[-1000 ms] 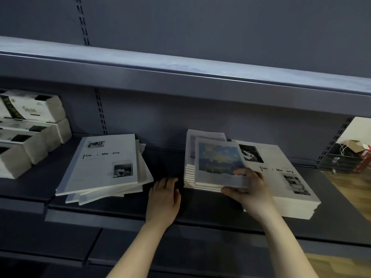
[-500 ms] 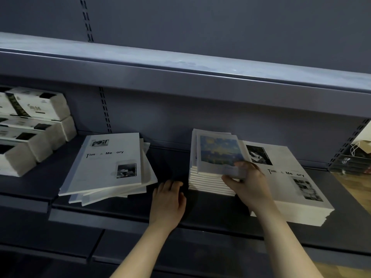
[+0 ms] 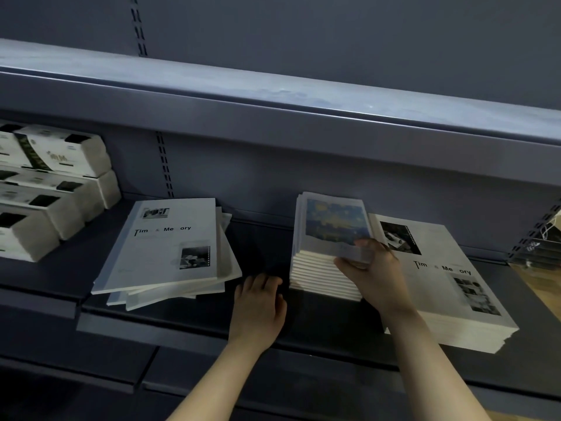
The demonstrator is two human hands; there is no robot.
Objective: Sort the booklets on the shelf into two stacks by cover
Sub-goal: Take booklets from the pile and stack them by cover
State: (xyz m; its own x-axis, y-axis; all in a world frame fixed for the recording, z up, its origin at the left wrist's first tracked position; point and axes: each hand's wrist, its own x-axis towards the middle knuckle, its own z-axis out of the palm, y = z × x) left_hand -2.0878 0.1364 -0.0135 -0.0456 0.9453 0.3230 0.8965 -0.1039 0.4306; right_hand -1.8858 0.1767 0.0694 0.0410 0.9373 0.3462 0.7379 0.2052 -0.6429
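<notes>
Booklets lie in three groups on the lower shelf (image 3: 318,325). At the left is a loose pile (image 3: 164,247) of white covers bearing a title and small photographs, fanned and askew. In the middle is a squared middle stack (image 3: 318,275). Just beside it on the right is a thick right stack (image 3: 449,287) with the same white cover; whether these two stacks touch cannot be told. The top booklet (image 3: 334,223) of the middle stack shows a blue-and-yellow painted cover. The right hand (image 3: 375,268) pinches its near right corner, thumb on the cover and fingers curled beneath. The left hand (image 3: 258,305) rests on bare shelf between the loose pile and the middle stack, fingers relaxed and grasping nothing. Wrapped tissue packs (image 3: 60,183) are piled at the far left, and an upper shelf (image 3: 273,95) overhangs the work. The step in hand appears to be seating or squaring the painted-cover booklet on its own stack. The sort looks well advanced, yet white covers occupy two separate groups. The next move probably calls for releasing the pinched corner, gathering the fanned pile with both hands, squaring its edges, and carrying it across the middle stack onto the right stack without disturbing either.
</notes>
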